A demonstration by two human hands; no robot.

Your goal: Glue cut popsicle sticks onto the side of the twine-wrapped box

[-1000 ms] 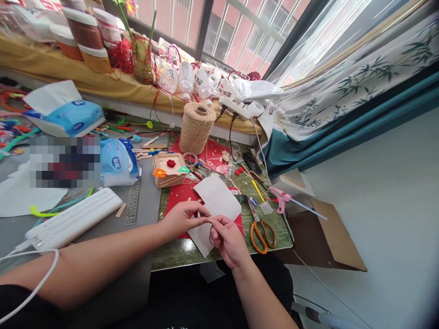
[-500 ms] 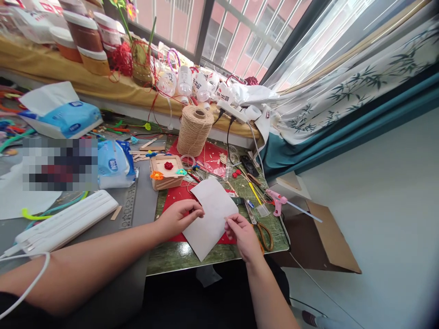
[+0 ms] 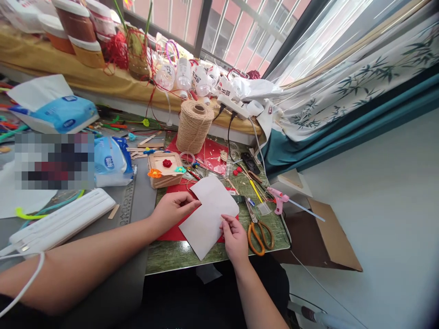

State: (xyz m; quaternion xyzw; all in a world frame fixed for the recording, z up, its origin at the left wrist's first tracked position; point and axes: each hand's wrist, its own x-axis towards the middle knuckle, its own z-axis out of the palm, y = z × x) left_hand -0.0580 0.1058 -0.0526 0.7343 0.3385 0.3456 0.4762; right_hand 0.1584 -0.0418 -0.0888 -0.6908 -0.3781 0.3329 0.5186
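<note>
A white sheet of paper lies tilted on a red sheet near the table's front edge. My left hand rests at the paper's left edge with its fingers curled and pinching that edge. My right hand pinches the paper's right edge between thumb and fingers. Orange-handled scissors lie just right of my right hand.
A spool of twine stands behind, next to a small wooden box with little flowers. A pink glue gun lies at the table's right edge. Tissue packs, a white case and a brown cardboard box surround the work spot.
My hands were together pinching a small stick over the paper; they have moved apart to the paper's two edges. The paper has shifted slightly.
</note>
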